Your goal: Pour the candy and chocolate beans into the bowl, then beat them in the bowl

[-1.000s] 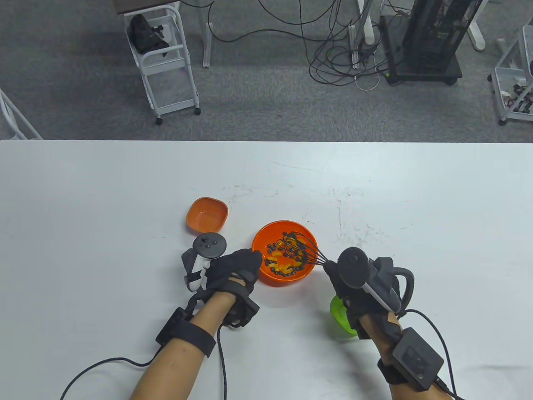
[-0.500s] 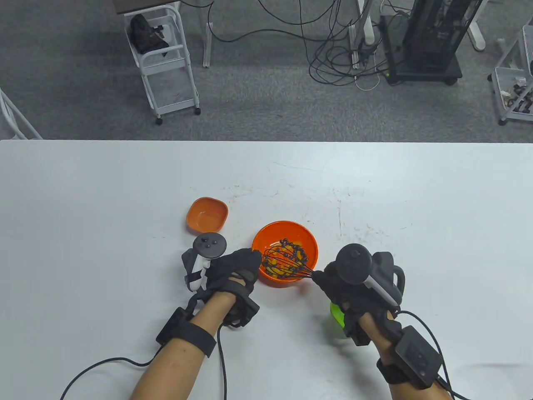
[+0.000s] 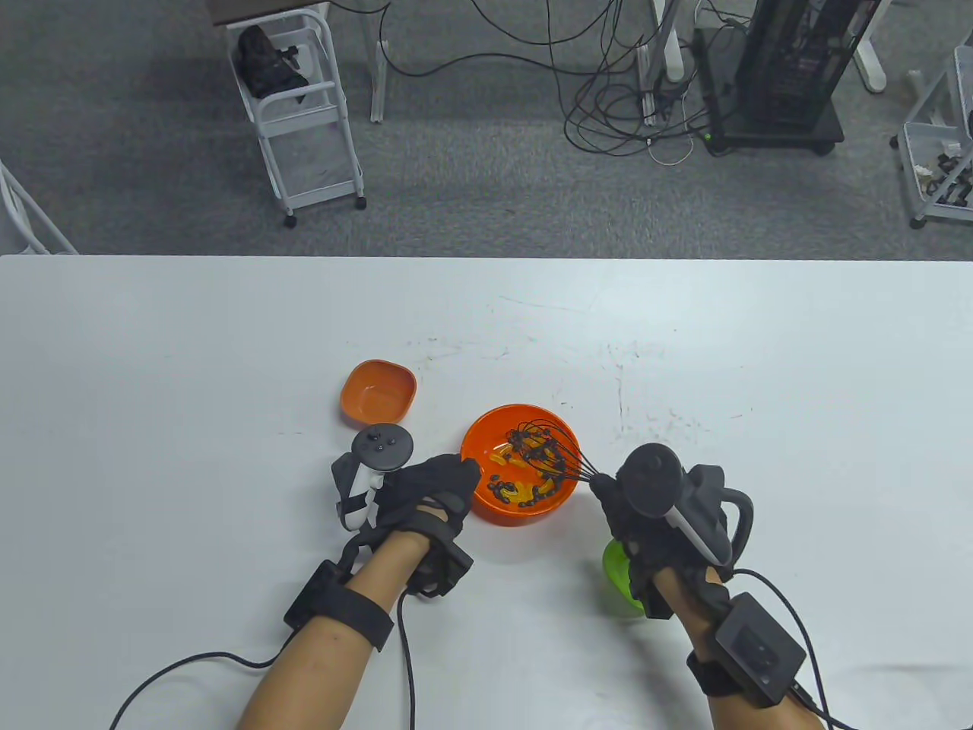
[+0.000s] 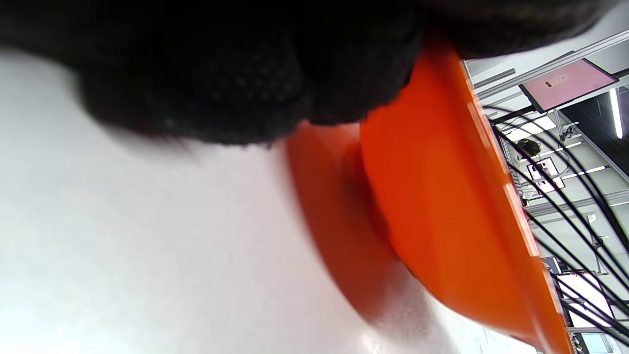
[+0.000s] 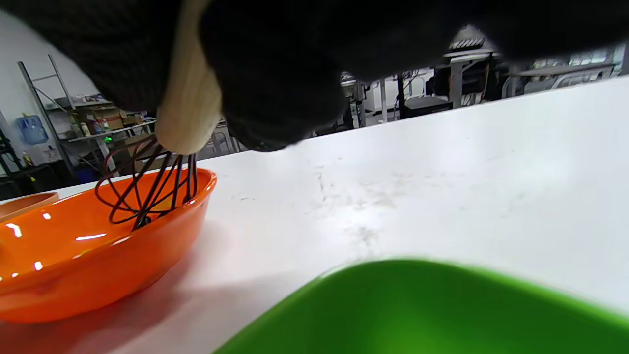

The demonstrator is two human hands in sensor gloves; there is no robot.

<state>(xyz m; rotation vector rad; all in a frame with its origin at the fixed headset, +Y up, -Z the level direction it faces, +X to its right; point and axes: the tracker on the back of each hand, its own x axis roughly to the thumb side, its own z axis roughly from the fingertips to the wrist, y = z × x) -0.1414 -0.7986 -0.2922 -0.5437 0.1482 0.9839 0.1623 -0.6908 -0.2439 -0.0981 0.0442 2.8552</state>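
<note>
Lower right of frame: right hand (image 3: 646,525) is gripping the whisk (image 3: 551,455), likely beating. Green bowl (image 3: 619,582) is sitting under that wrist, crowding pull-back. Left hand (image 3: 429,490) is clamping the bowl (image 3: 559,498) rim, steadying it, candy and beans inside. Bench (image 3: 152,365) is offering room beyond.

The white desk (image 3: 228,365) carries faint dark scuff marks near its middle. Beyond its far edge lies grey carpet (image 3: 486,190). On the carpet stands a white wheeled cart (image 3: 300,122) with a black object on its upper shelf. A tangle of black cables (image 3: 616,99) spreads across the floor toward a black equipment rack (image 3: 783,76) on a wheeled base. Another white cart (image 3: 939,160), holding small items, sits at the right edge.
</note>
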